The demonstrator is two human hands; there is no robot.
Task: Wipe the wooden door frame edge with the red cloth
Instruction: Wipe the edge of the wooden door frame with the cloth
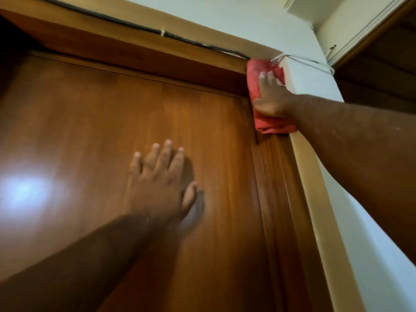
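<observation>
While one left hand (162, 183) lies flat, fingers spread, one right hand (271, 97) presses one red cloth (255, 75) on frame (304, 158)

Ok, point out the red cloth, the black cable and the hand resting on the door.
red cloth (272, 126): head view, on the bunched lower fold below the right hand.
black cable (126, 23): head view, on its run along the top of the frame.
left hand (161, 183): head view, on the back of the hand, flat against the door.

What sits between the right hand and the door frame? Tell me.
The red cloth lies there: in the head view, the right hand presses it flat against the door frame near the top corner.
</observation>
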